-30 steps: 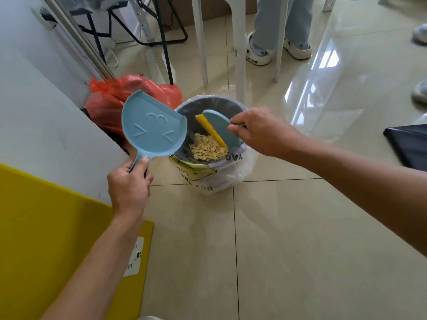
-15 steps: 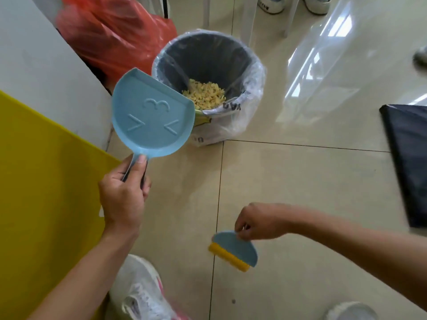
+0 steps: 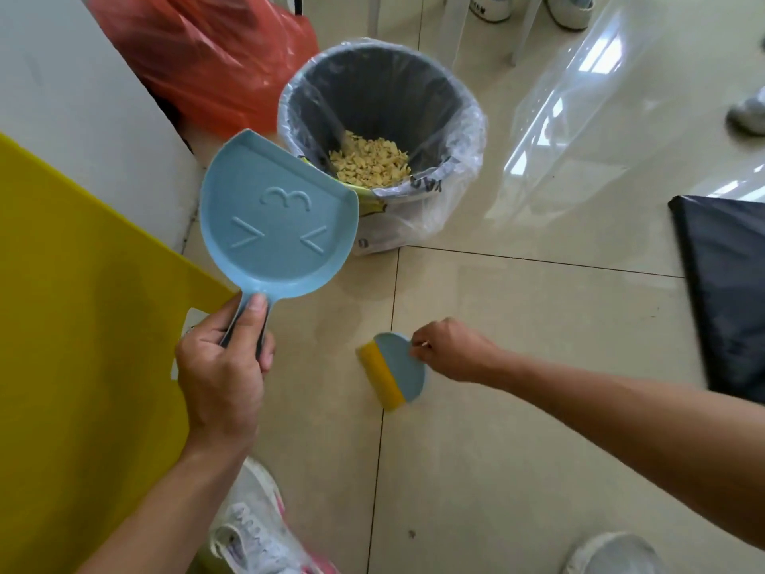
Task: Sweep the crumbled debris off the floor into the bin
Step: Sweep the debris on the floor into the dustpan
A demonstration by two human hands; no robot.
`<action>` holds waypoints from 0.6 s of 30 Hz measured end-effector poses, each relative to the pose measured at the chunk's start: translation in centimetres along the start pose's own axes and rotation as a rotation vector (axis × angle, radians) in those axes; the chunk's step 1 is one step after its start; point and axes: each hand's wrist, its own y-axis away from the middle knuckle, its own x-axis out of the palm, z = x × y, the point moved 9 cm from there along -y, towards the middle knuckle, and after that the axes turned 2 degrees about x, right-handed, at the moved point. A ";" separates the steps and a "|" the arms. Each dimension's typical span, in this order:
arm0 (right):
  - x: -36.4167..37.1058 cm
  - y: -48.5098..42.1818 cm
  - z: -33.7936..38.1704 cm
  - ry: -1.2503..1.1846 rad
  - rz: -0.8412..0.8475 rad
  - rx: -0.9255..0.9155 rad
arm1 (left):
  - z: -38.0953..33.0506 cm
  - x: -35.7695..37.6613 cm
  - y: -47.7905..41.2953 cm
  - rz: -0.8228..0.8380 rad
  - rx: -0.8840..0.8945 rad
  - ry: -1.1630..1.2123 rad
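Observation:
My left hand [image 3: 223,366] grips the handle of a light blue dustpan [image 3: 275,219] held up in the air, its pan empty and its front edge beside the bin. The grey bin [image 3: 447,105], lined with a clear bag, holds a heap of yellow crumbled debris [image 3: 368,161]. Lower right of the dustpan, my right hand [image 3: 449,350] pinches a small blue brush with yellow bristles [image 3: 393,372] down at the tiled floor. No debris shows on the floor tiles around the brush.
A yellow panel [image 3: 82,325] and white wall [image 3: 74,97] stand at left. A red plastic bag [image 3: 207,55] lies behind the bin. A black mat [image 3: 724,292] lies at right. White chair legs [image 3: 451,22] and another person's shoes [image 3: 490,6] are beyond the bin. My shoes [image 3: 256,528] show at the bottom.
My right hand took the brush out of the bin and lowered it to the floor. The view tilted down and nearer the bin. The dustpan stayed raised beside the bin.

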 end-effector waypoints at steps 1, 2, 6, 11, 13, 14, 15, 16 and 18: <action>-1.4 -0.5 -1.2 0.001 -0.031 0.038 | -0.3 -0.1 -0.2 -0.005 0.014 -0.005; -2.5 -1.0 -2.3 0.010 -0.051 0.073 | -0.5 -0.3 -0.5 -0.011 0.025 -0.008; -5.8 -1.4 -6.5 0.027 -0.067 0.190 | -0.7 -1.0 -1.0 -0.041 0.029 -0.005; -6.4 0.6 -6.7 -0.150 -0.069 0.231 | -0.6 -2.1 -1.4 -0.089 0.016 0.012; -5.9 1.2 -4.6 -0.334 -0.043 0.211 | -0.3 -2.5 -1.7 -0.113 -0.004 0.020; -5.2 1.3 -3.2 -0.406 -0.011 0.195 | -0.2 -2.6 -1.7 -0.117 -0.009 0.024; -4.3 1.0 -1.8 -0.437 0.027 0.169 | -0.2 -2.5 -1.6 -0.113 -0.008 0.022; -3.3 0.7 -0.2 -0.427 0.061 0.135 | -0.1 -2.4 -1.5 -0.103 -0.005 0.017; -1.2 -0.4 2.6 -0.340 0.101 0.049 | 0.0 -1.9 -1.1 -0.075 0.001 0.016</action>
